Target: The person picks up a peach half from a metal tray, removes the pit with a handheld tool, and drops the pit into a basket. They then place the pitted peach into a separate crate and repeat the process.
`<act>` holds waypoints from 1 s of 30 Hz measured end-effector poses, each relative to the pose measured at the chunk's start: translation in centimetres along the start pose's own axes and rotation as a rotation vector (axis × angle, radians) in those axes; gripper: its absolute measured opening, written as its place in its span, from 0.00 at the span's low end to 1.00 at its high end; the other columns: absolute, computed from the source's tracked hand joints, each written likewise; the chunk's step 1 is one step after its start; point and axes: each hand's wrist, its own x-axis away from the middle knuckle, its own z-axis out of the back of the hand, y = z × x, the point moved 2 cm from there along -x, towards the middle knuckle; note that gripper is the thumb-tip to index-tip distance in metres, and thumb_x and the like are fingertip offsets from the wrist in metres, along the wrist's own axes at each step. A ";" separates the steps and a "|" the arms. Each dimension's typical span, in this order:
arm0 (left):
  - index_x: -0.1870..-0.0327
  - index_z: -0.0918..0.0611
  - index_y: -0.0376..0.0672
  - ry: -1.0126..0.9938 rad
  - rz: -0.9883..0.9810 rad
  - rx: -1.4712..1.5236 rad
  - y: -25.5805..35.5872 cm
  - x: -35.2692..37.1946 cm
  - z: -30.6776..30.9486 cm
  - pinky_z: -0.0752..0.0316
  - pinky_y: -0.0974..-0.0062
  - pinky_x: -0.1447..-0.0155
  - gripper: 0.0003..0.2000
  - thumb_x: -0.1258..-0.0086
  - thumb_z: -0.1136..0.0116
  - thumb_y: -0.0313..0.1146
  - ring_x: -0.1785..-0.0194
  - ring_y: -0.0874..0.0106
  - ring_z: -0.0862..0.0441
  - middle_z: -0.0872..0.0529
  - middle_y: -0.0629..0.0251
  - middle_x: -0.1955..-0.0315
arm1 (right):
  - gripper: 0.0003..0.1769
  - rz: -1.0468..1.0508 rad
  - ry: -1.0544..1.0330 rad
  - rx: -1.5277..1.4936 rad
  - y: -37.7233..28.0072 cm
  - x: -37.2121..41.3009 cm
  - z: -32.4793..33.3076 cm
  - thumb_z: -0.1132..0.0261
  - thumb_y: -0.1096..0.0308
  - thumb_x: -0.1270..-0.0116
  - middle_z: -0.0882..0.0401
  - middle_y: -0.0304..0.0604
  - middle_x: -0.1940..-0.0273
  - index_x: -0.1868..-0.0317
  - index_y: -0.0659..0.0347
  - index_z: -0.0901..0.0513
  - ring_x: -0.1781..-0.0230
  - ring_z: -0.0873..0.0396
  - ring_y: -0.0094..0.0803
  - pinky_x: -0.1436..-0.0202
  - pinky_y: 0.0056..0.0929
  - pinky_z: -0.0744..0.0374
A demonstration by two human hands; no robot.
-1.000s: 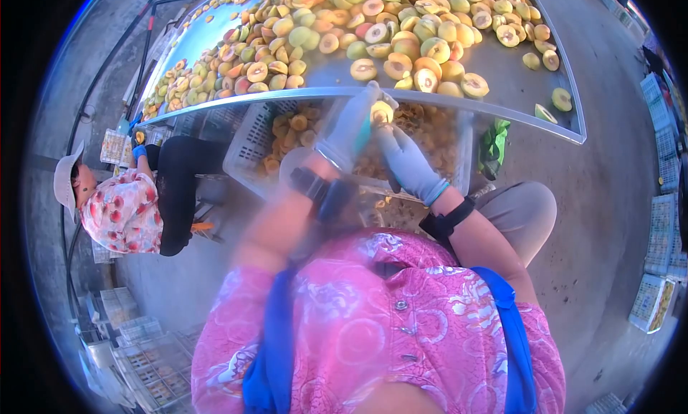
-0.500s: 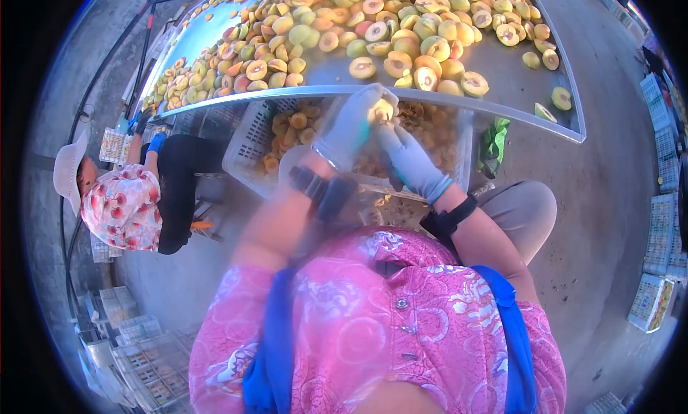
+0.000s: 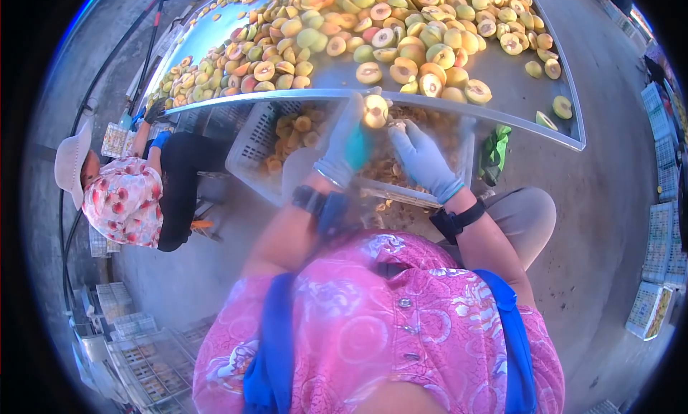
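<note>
Gloved in grey with a teal palm, my left hand [image 3: 347,147] is closed around a halved yellow fruit [image 3: 375,111], apparently a peach, cut face up. My right hand [image 3: 424,159], in a matching glove, is just to its right. Its thumb and fingertips are pinched together near the fruit; what they hold, if anything, is too small to make out. Both hands are just below the near edge of a metal table [image 3: 516,81], over a crate of fruit scraps [image 3: 383,163].
Heaped fruit halves [image 3: 315,37] cover much of the table. A white crate [image 3: 247,141] with more fruit stands below it at left. A green bag [image 3: 494,152] hangs at right. Another person [image 3: 125,199] in a hat sits at the left. Stacked crates [image 3: 658,242] line the right side.
My hands have come apart: the right has moved slightly right and down from the fruit. The fruit half in my left hand now shows its cut face upward.
</note>
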 end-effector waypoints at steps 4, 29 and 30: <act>0.42 0.26 0.38 0.081 0.053 -0.168 -0.6 0.3 -0.3 0.21 0.70 0.45 0.32 0.27 0.55 0.62 0.53 0.67 0.19 0.17 0.58 0.55 | 0.23 0.061 -0.024 0.115 -0.7 0.1 -0.2 0.46 0.54 0.25 0.19 0.61 0.57 0.45 0.68 0.26 0.54 0.20 0.56 0.50 0.43 0.24; 0.50 0.22 0.35 0.174 -0.023 -0.364 -1.1 0.1 -2.2 0.22 0.76 0.56 0.32 0.26 0.57 0.63 0.60 0.72 0.19 0.17 0.60 0.60 | 0.22 -0.105 -0.012 -0.256 -0.8 1.5 -1.9 0.48 0.53 0.23 0.20 0.38 0.66 0.51 0.67 0.25 0.70 0.23 0.32 0.64 0.35 0.23; 0.54 0.21 0.37 0.247 -0.083 -0.291 -1.7 0.6 -2.5 0.20 0.72 0.55 0.26 0.23 0.55 0.56 0.60 0.69 0.19 0.17 0.59 0.61 | 0.21 -0.180 -0.028 -0.392 -1.0 1.9 -2.3 0.48 0.52 0.23 0.23 0.31 0.67 0.51 0.64 0.23 0.73 0.28 0.23 0.68 0.29 0.25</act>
